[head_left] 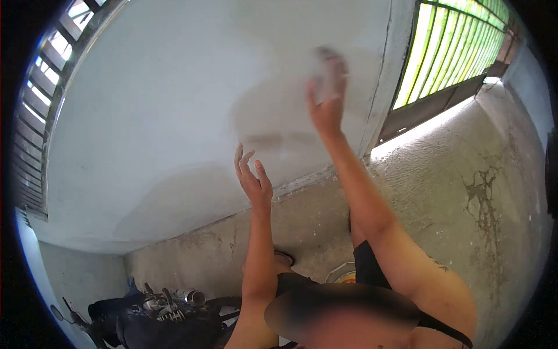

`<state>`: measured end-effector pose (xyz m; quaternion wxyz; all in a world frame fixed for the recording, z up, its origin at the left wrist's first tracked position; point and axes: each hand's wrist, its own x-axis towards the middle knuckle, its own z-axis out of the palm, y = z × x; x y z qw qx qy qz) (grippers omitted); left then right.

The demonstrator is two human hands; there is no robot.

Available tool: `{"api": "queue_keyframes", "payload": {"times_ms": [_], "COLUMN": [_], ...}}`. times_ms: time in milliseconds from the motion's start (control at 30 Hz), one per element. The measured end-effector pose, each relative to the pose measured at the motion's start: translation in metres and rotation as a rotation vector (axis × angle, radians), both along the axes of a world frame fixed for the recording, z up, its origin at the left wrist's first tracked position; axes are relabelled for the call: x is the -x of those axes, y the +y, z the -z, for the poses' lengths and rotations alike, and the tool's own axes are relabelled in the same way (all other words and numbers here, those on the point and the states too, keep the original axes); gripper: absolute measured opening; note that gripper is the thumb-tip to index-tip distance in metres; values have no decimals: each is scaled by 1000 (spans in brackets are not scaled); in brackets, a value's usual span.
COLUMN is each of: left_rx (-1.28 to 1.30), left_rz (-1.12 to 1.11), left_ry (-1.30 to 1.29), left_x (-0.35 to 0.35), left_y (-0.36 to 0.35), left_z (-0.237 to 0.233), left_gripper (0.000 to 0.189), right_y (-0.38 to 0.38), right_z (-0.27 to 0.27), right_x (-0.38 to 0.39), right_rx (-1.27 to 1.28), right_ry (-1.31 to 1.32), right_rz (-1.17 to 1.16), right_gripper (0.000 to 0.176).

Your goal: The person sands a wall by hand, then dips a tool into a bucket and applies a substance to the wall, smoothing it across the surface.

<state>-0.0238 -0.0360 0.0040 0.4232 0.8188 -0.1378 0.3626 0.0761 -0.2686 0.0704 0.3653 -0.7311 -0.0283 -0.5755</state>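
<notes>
My right hand is raised against the pale wall, smeared by motion. A blurred greyish thing shows between its thumb and fingers, dark at the top end. I cannot make out what it is. Lower and to the left, my left hand is in front of the same wall with its fingers apart and slightly bent, holding nothing. Faint brownish marks show on the wall between the two hands, among soft shadows.
Below me on the concrete floor sits a round container with something orange inside, partly hidden. A motorcycle stands at lower left. A barred gate is on the right, a barred window on the left. Cracks mark the floor.
</notes>
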Motion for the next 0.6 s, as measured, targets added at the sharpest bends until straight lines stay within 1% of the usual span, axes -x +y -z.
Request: {"api": "queue_keyframes", "payload": {"times_ms": [33, 67, 133, 167, 200, 267, 300, 333, 400, 433, 467, 533, 567, 600], "left_rx": [8, 17, 16, 8, 5, 7, 9, -11, -26, 7, 39, 20, 5, 3], "left_rz": [-5, -11, -16, -12, 3, -12, -18, -27, -35, -16, 8, 10, -4, -10], "left_ry": [3, 1, -10, -17, -23, 2, 2, -7, -23, 4, 34, 33, 26, 27], "left_x": [1, 1, -1, -3, -6, -3, -3, -3, -3, -1, -1, -3, -5, -5], "left_y": [0, 0, 2, 1, -1, -1, -1, 0, -3, -5, -8, -13, -14, -14], "left_z": [-1, -1, 2, 3, 1, 1, 3, 4, 2, -1, -2, 0, 1, 1], "left_gripper": [38, 38, 39, 40, 40, 41, 41, 41, 42, 40, 39, 40, 41, 41], "right_y": [-10, -9, -9, -7, -16, -34, -39, -35, -27, -24, -30, -42, -46, -49], "right_z": [-1, 3, 2, 5, 6, 10, -1, 1, 9, 14, 15, 14, 13, 11], "right_x": [-5, -7, 0, 8, 5, 2, 0, -1, 4, 8, 7, 3, 0, -3], "right_rx": [-142, -136, -7, 74, 71, 28, -132, -128, 25, 134, 130, 38, 36, -63], "right_ry": [28, 28, 9, 63, 58, 81, 0, -1, 43, 88, 89, 140, 142, 121], "right_rz": [87, 80, 76, 32, 47, 59, 61, 51, 105, 31, 43, 85, 84, 131], "right_gripper": [77, 77, 75, 74, 74, 75, 74, 74, 71, 72, 72, 74, 74, 74]}}
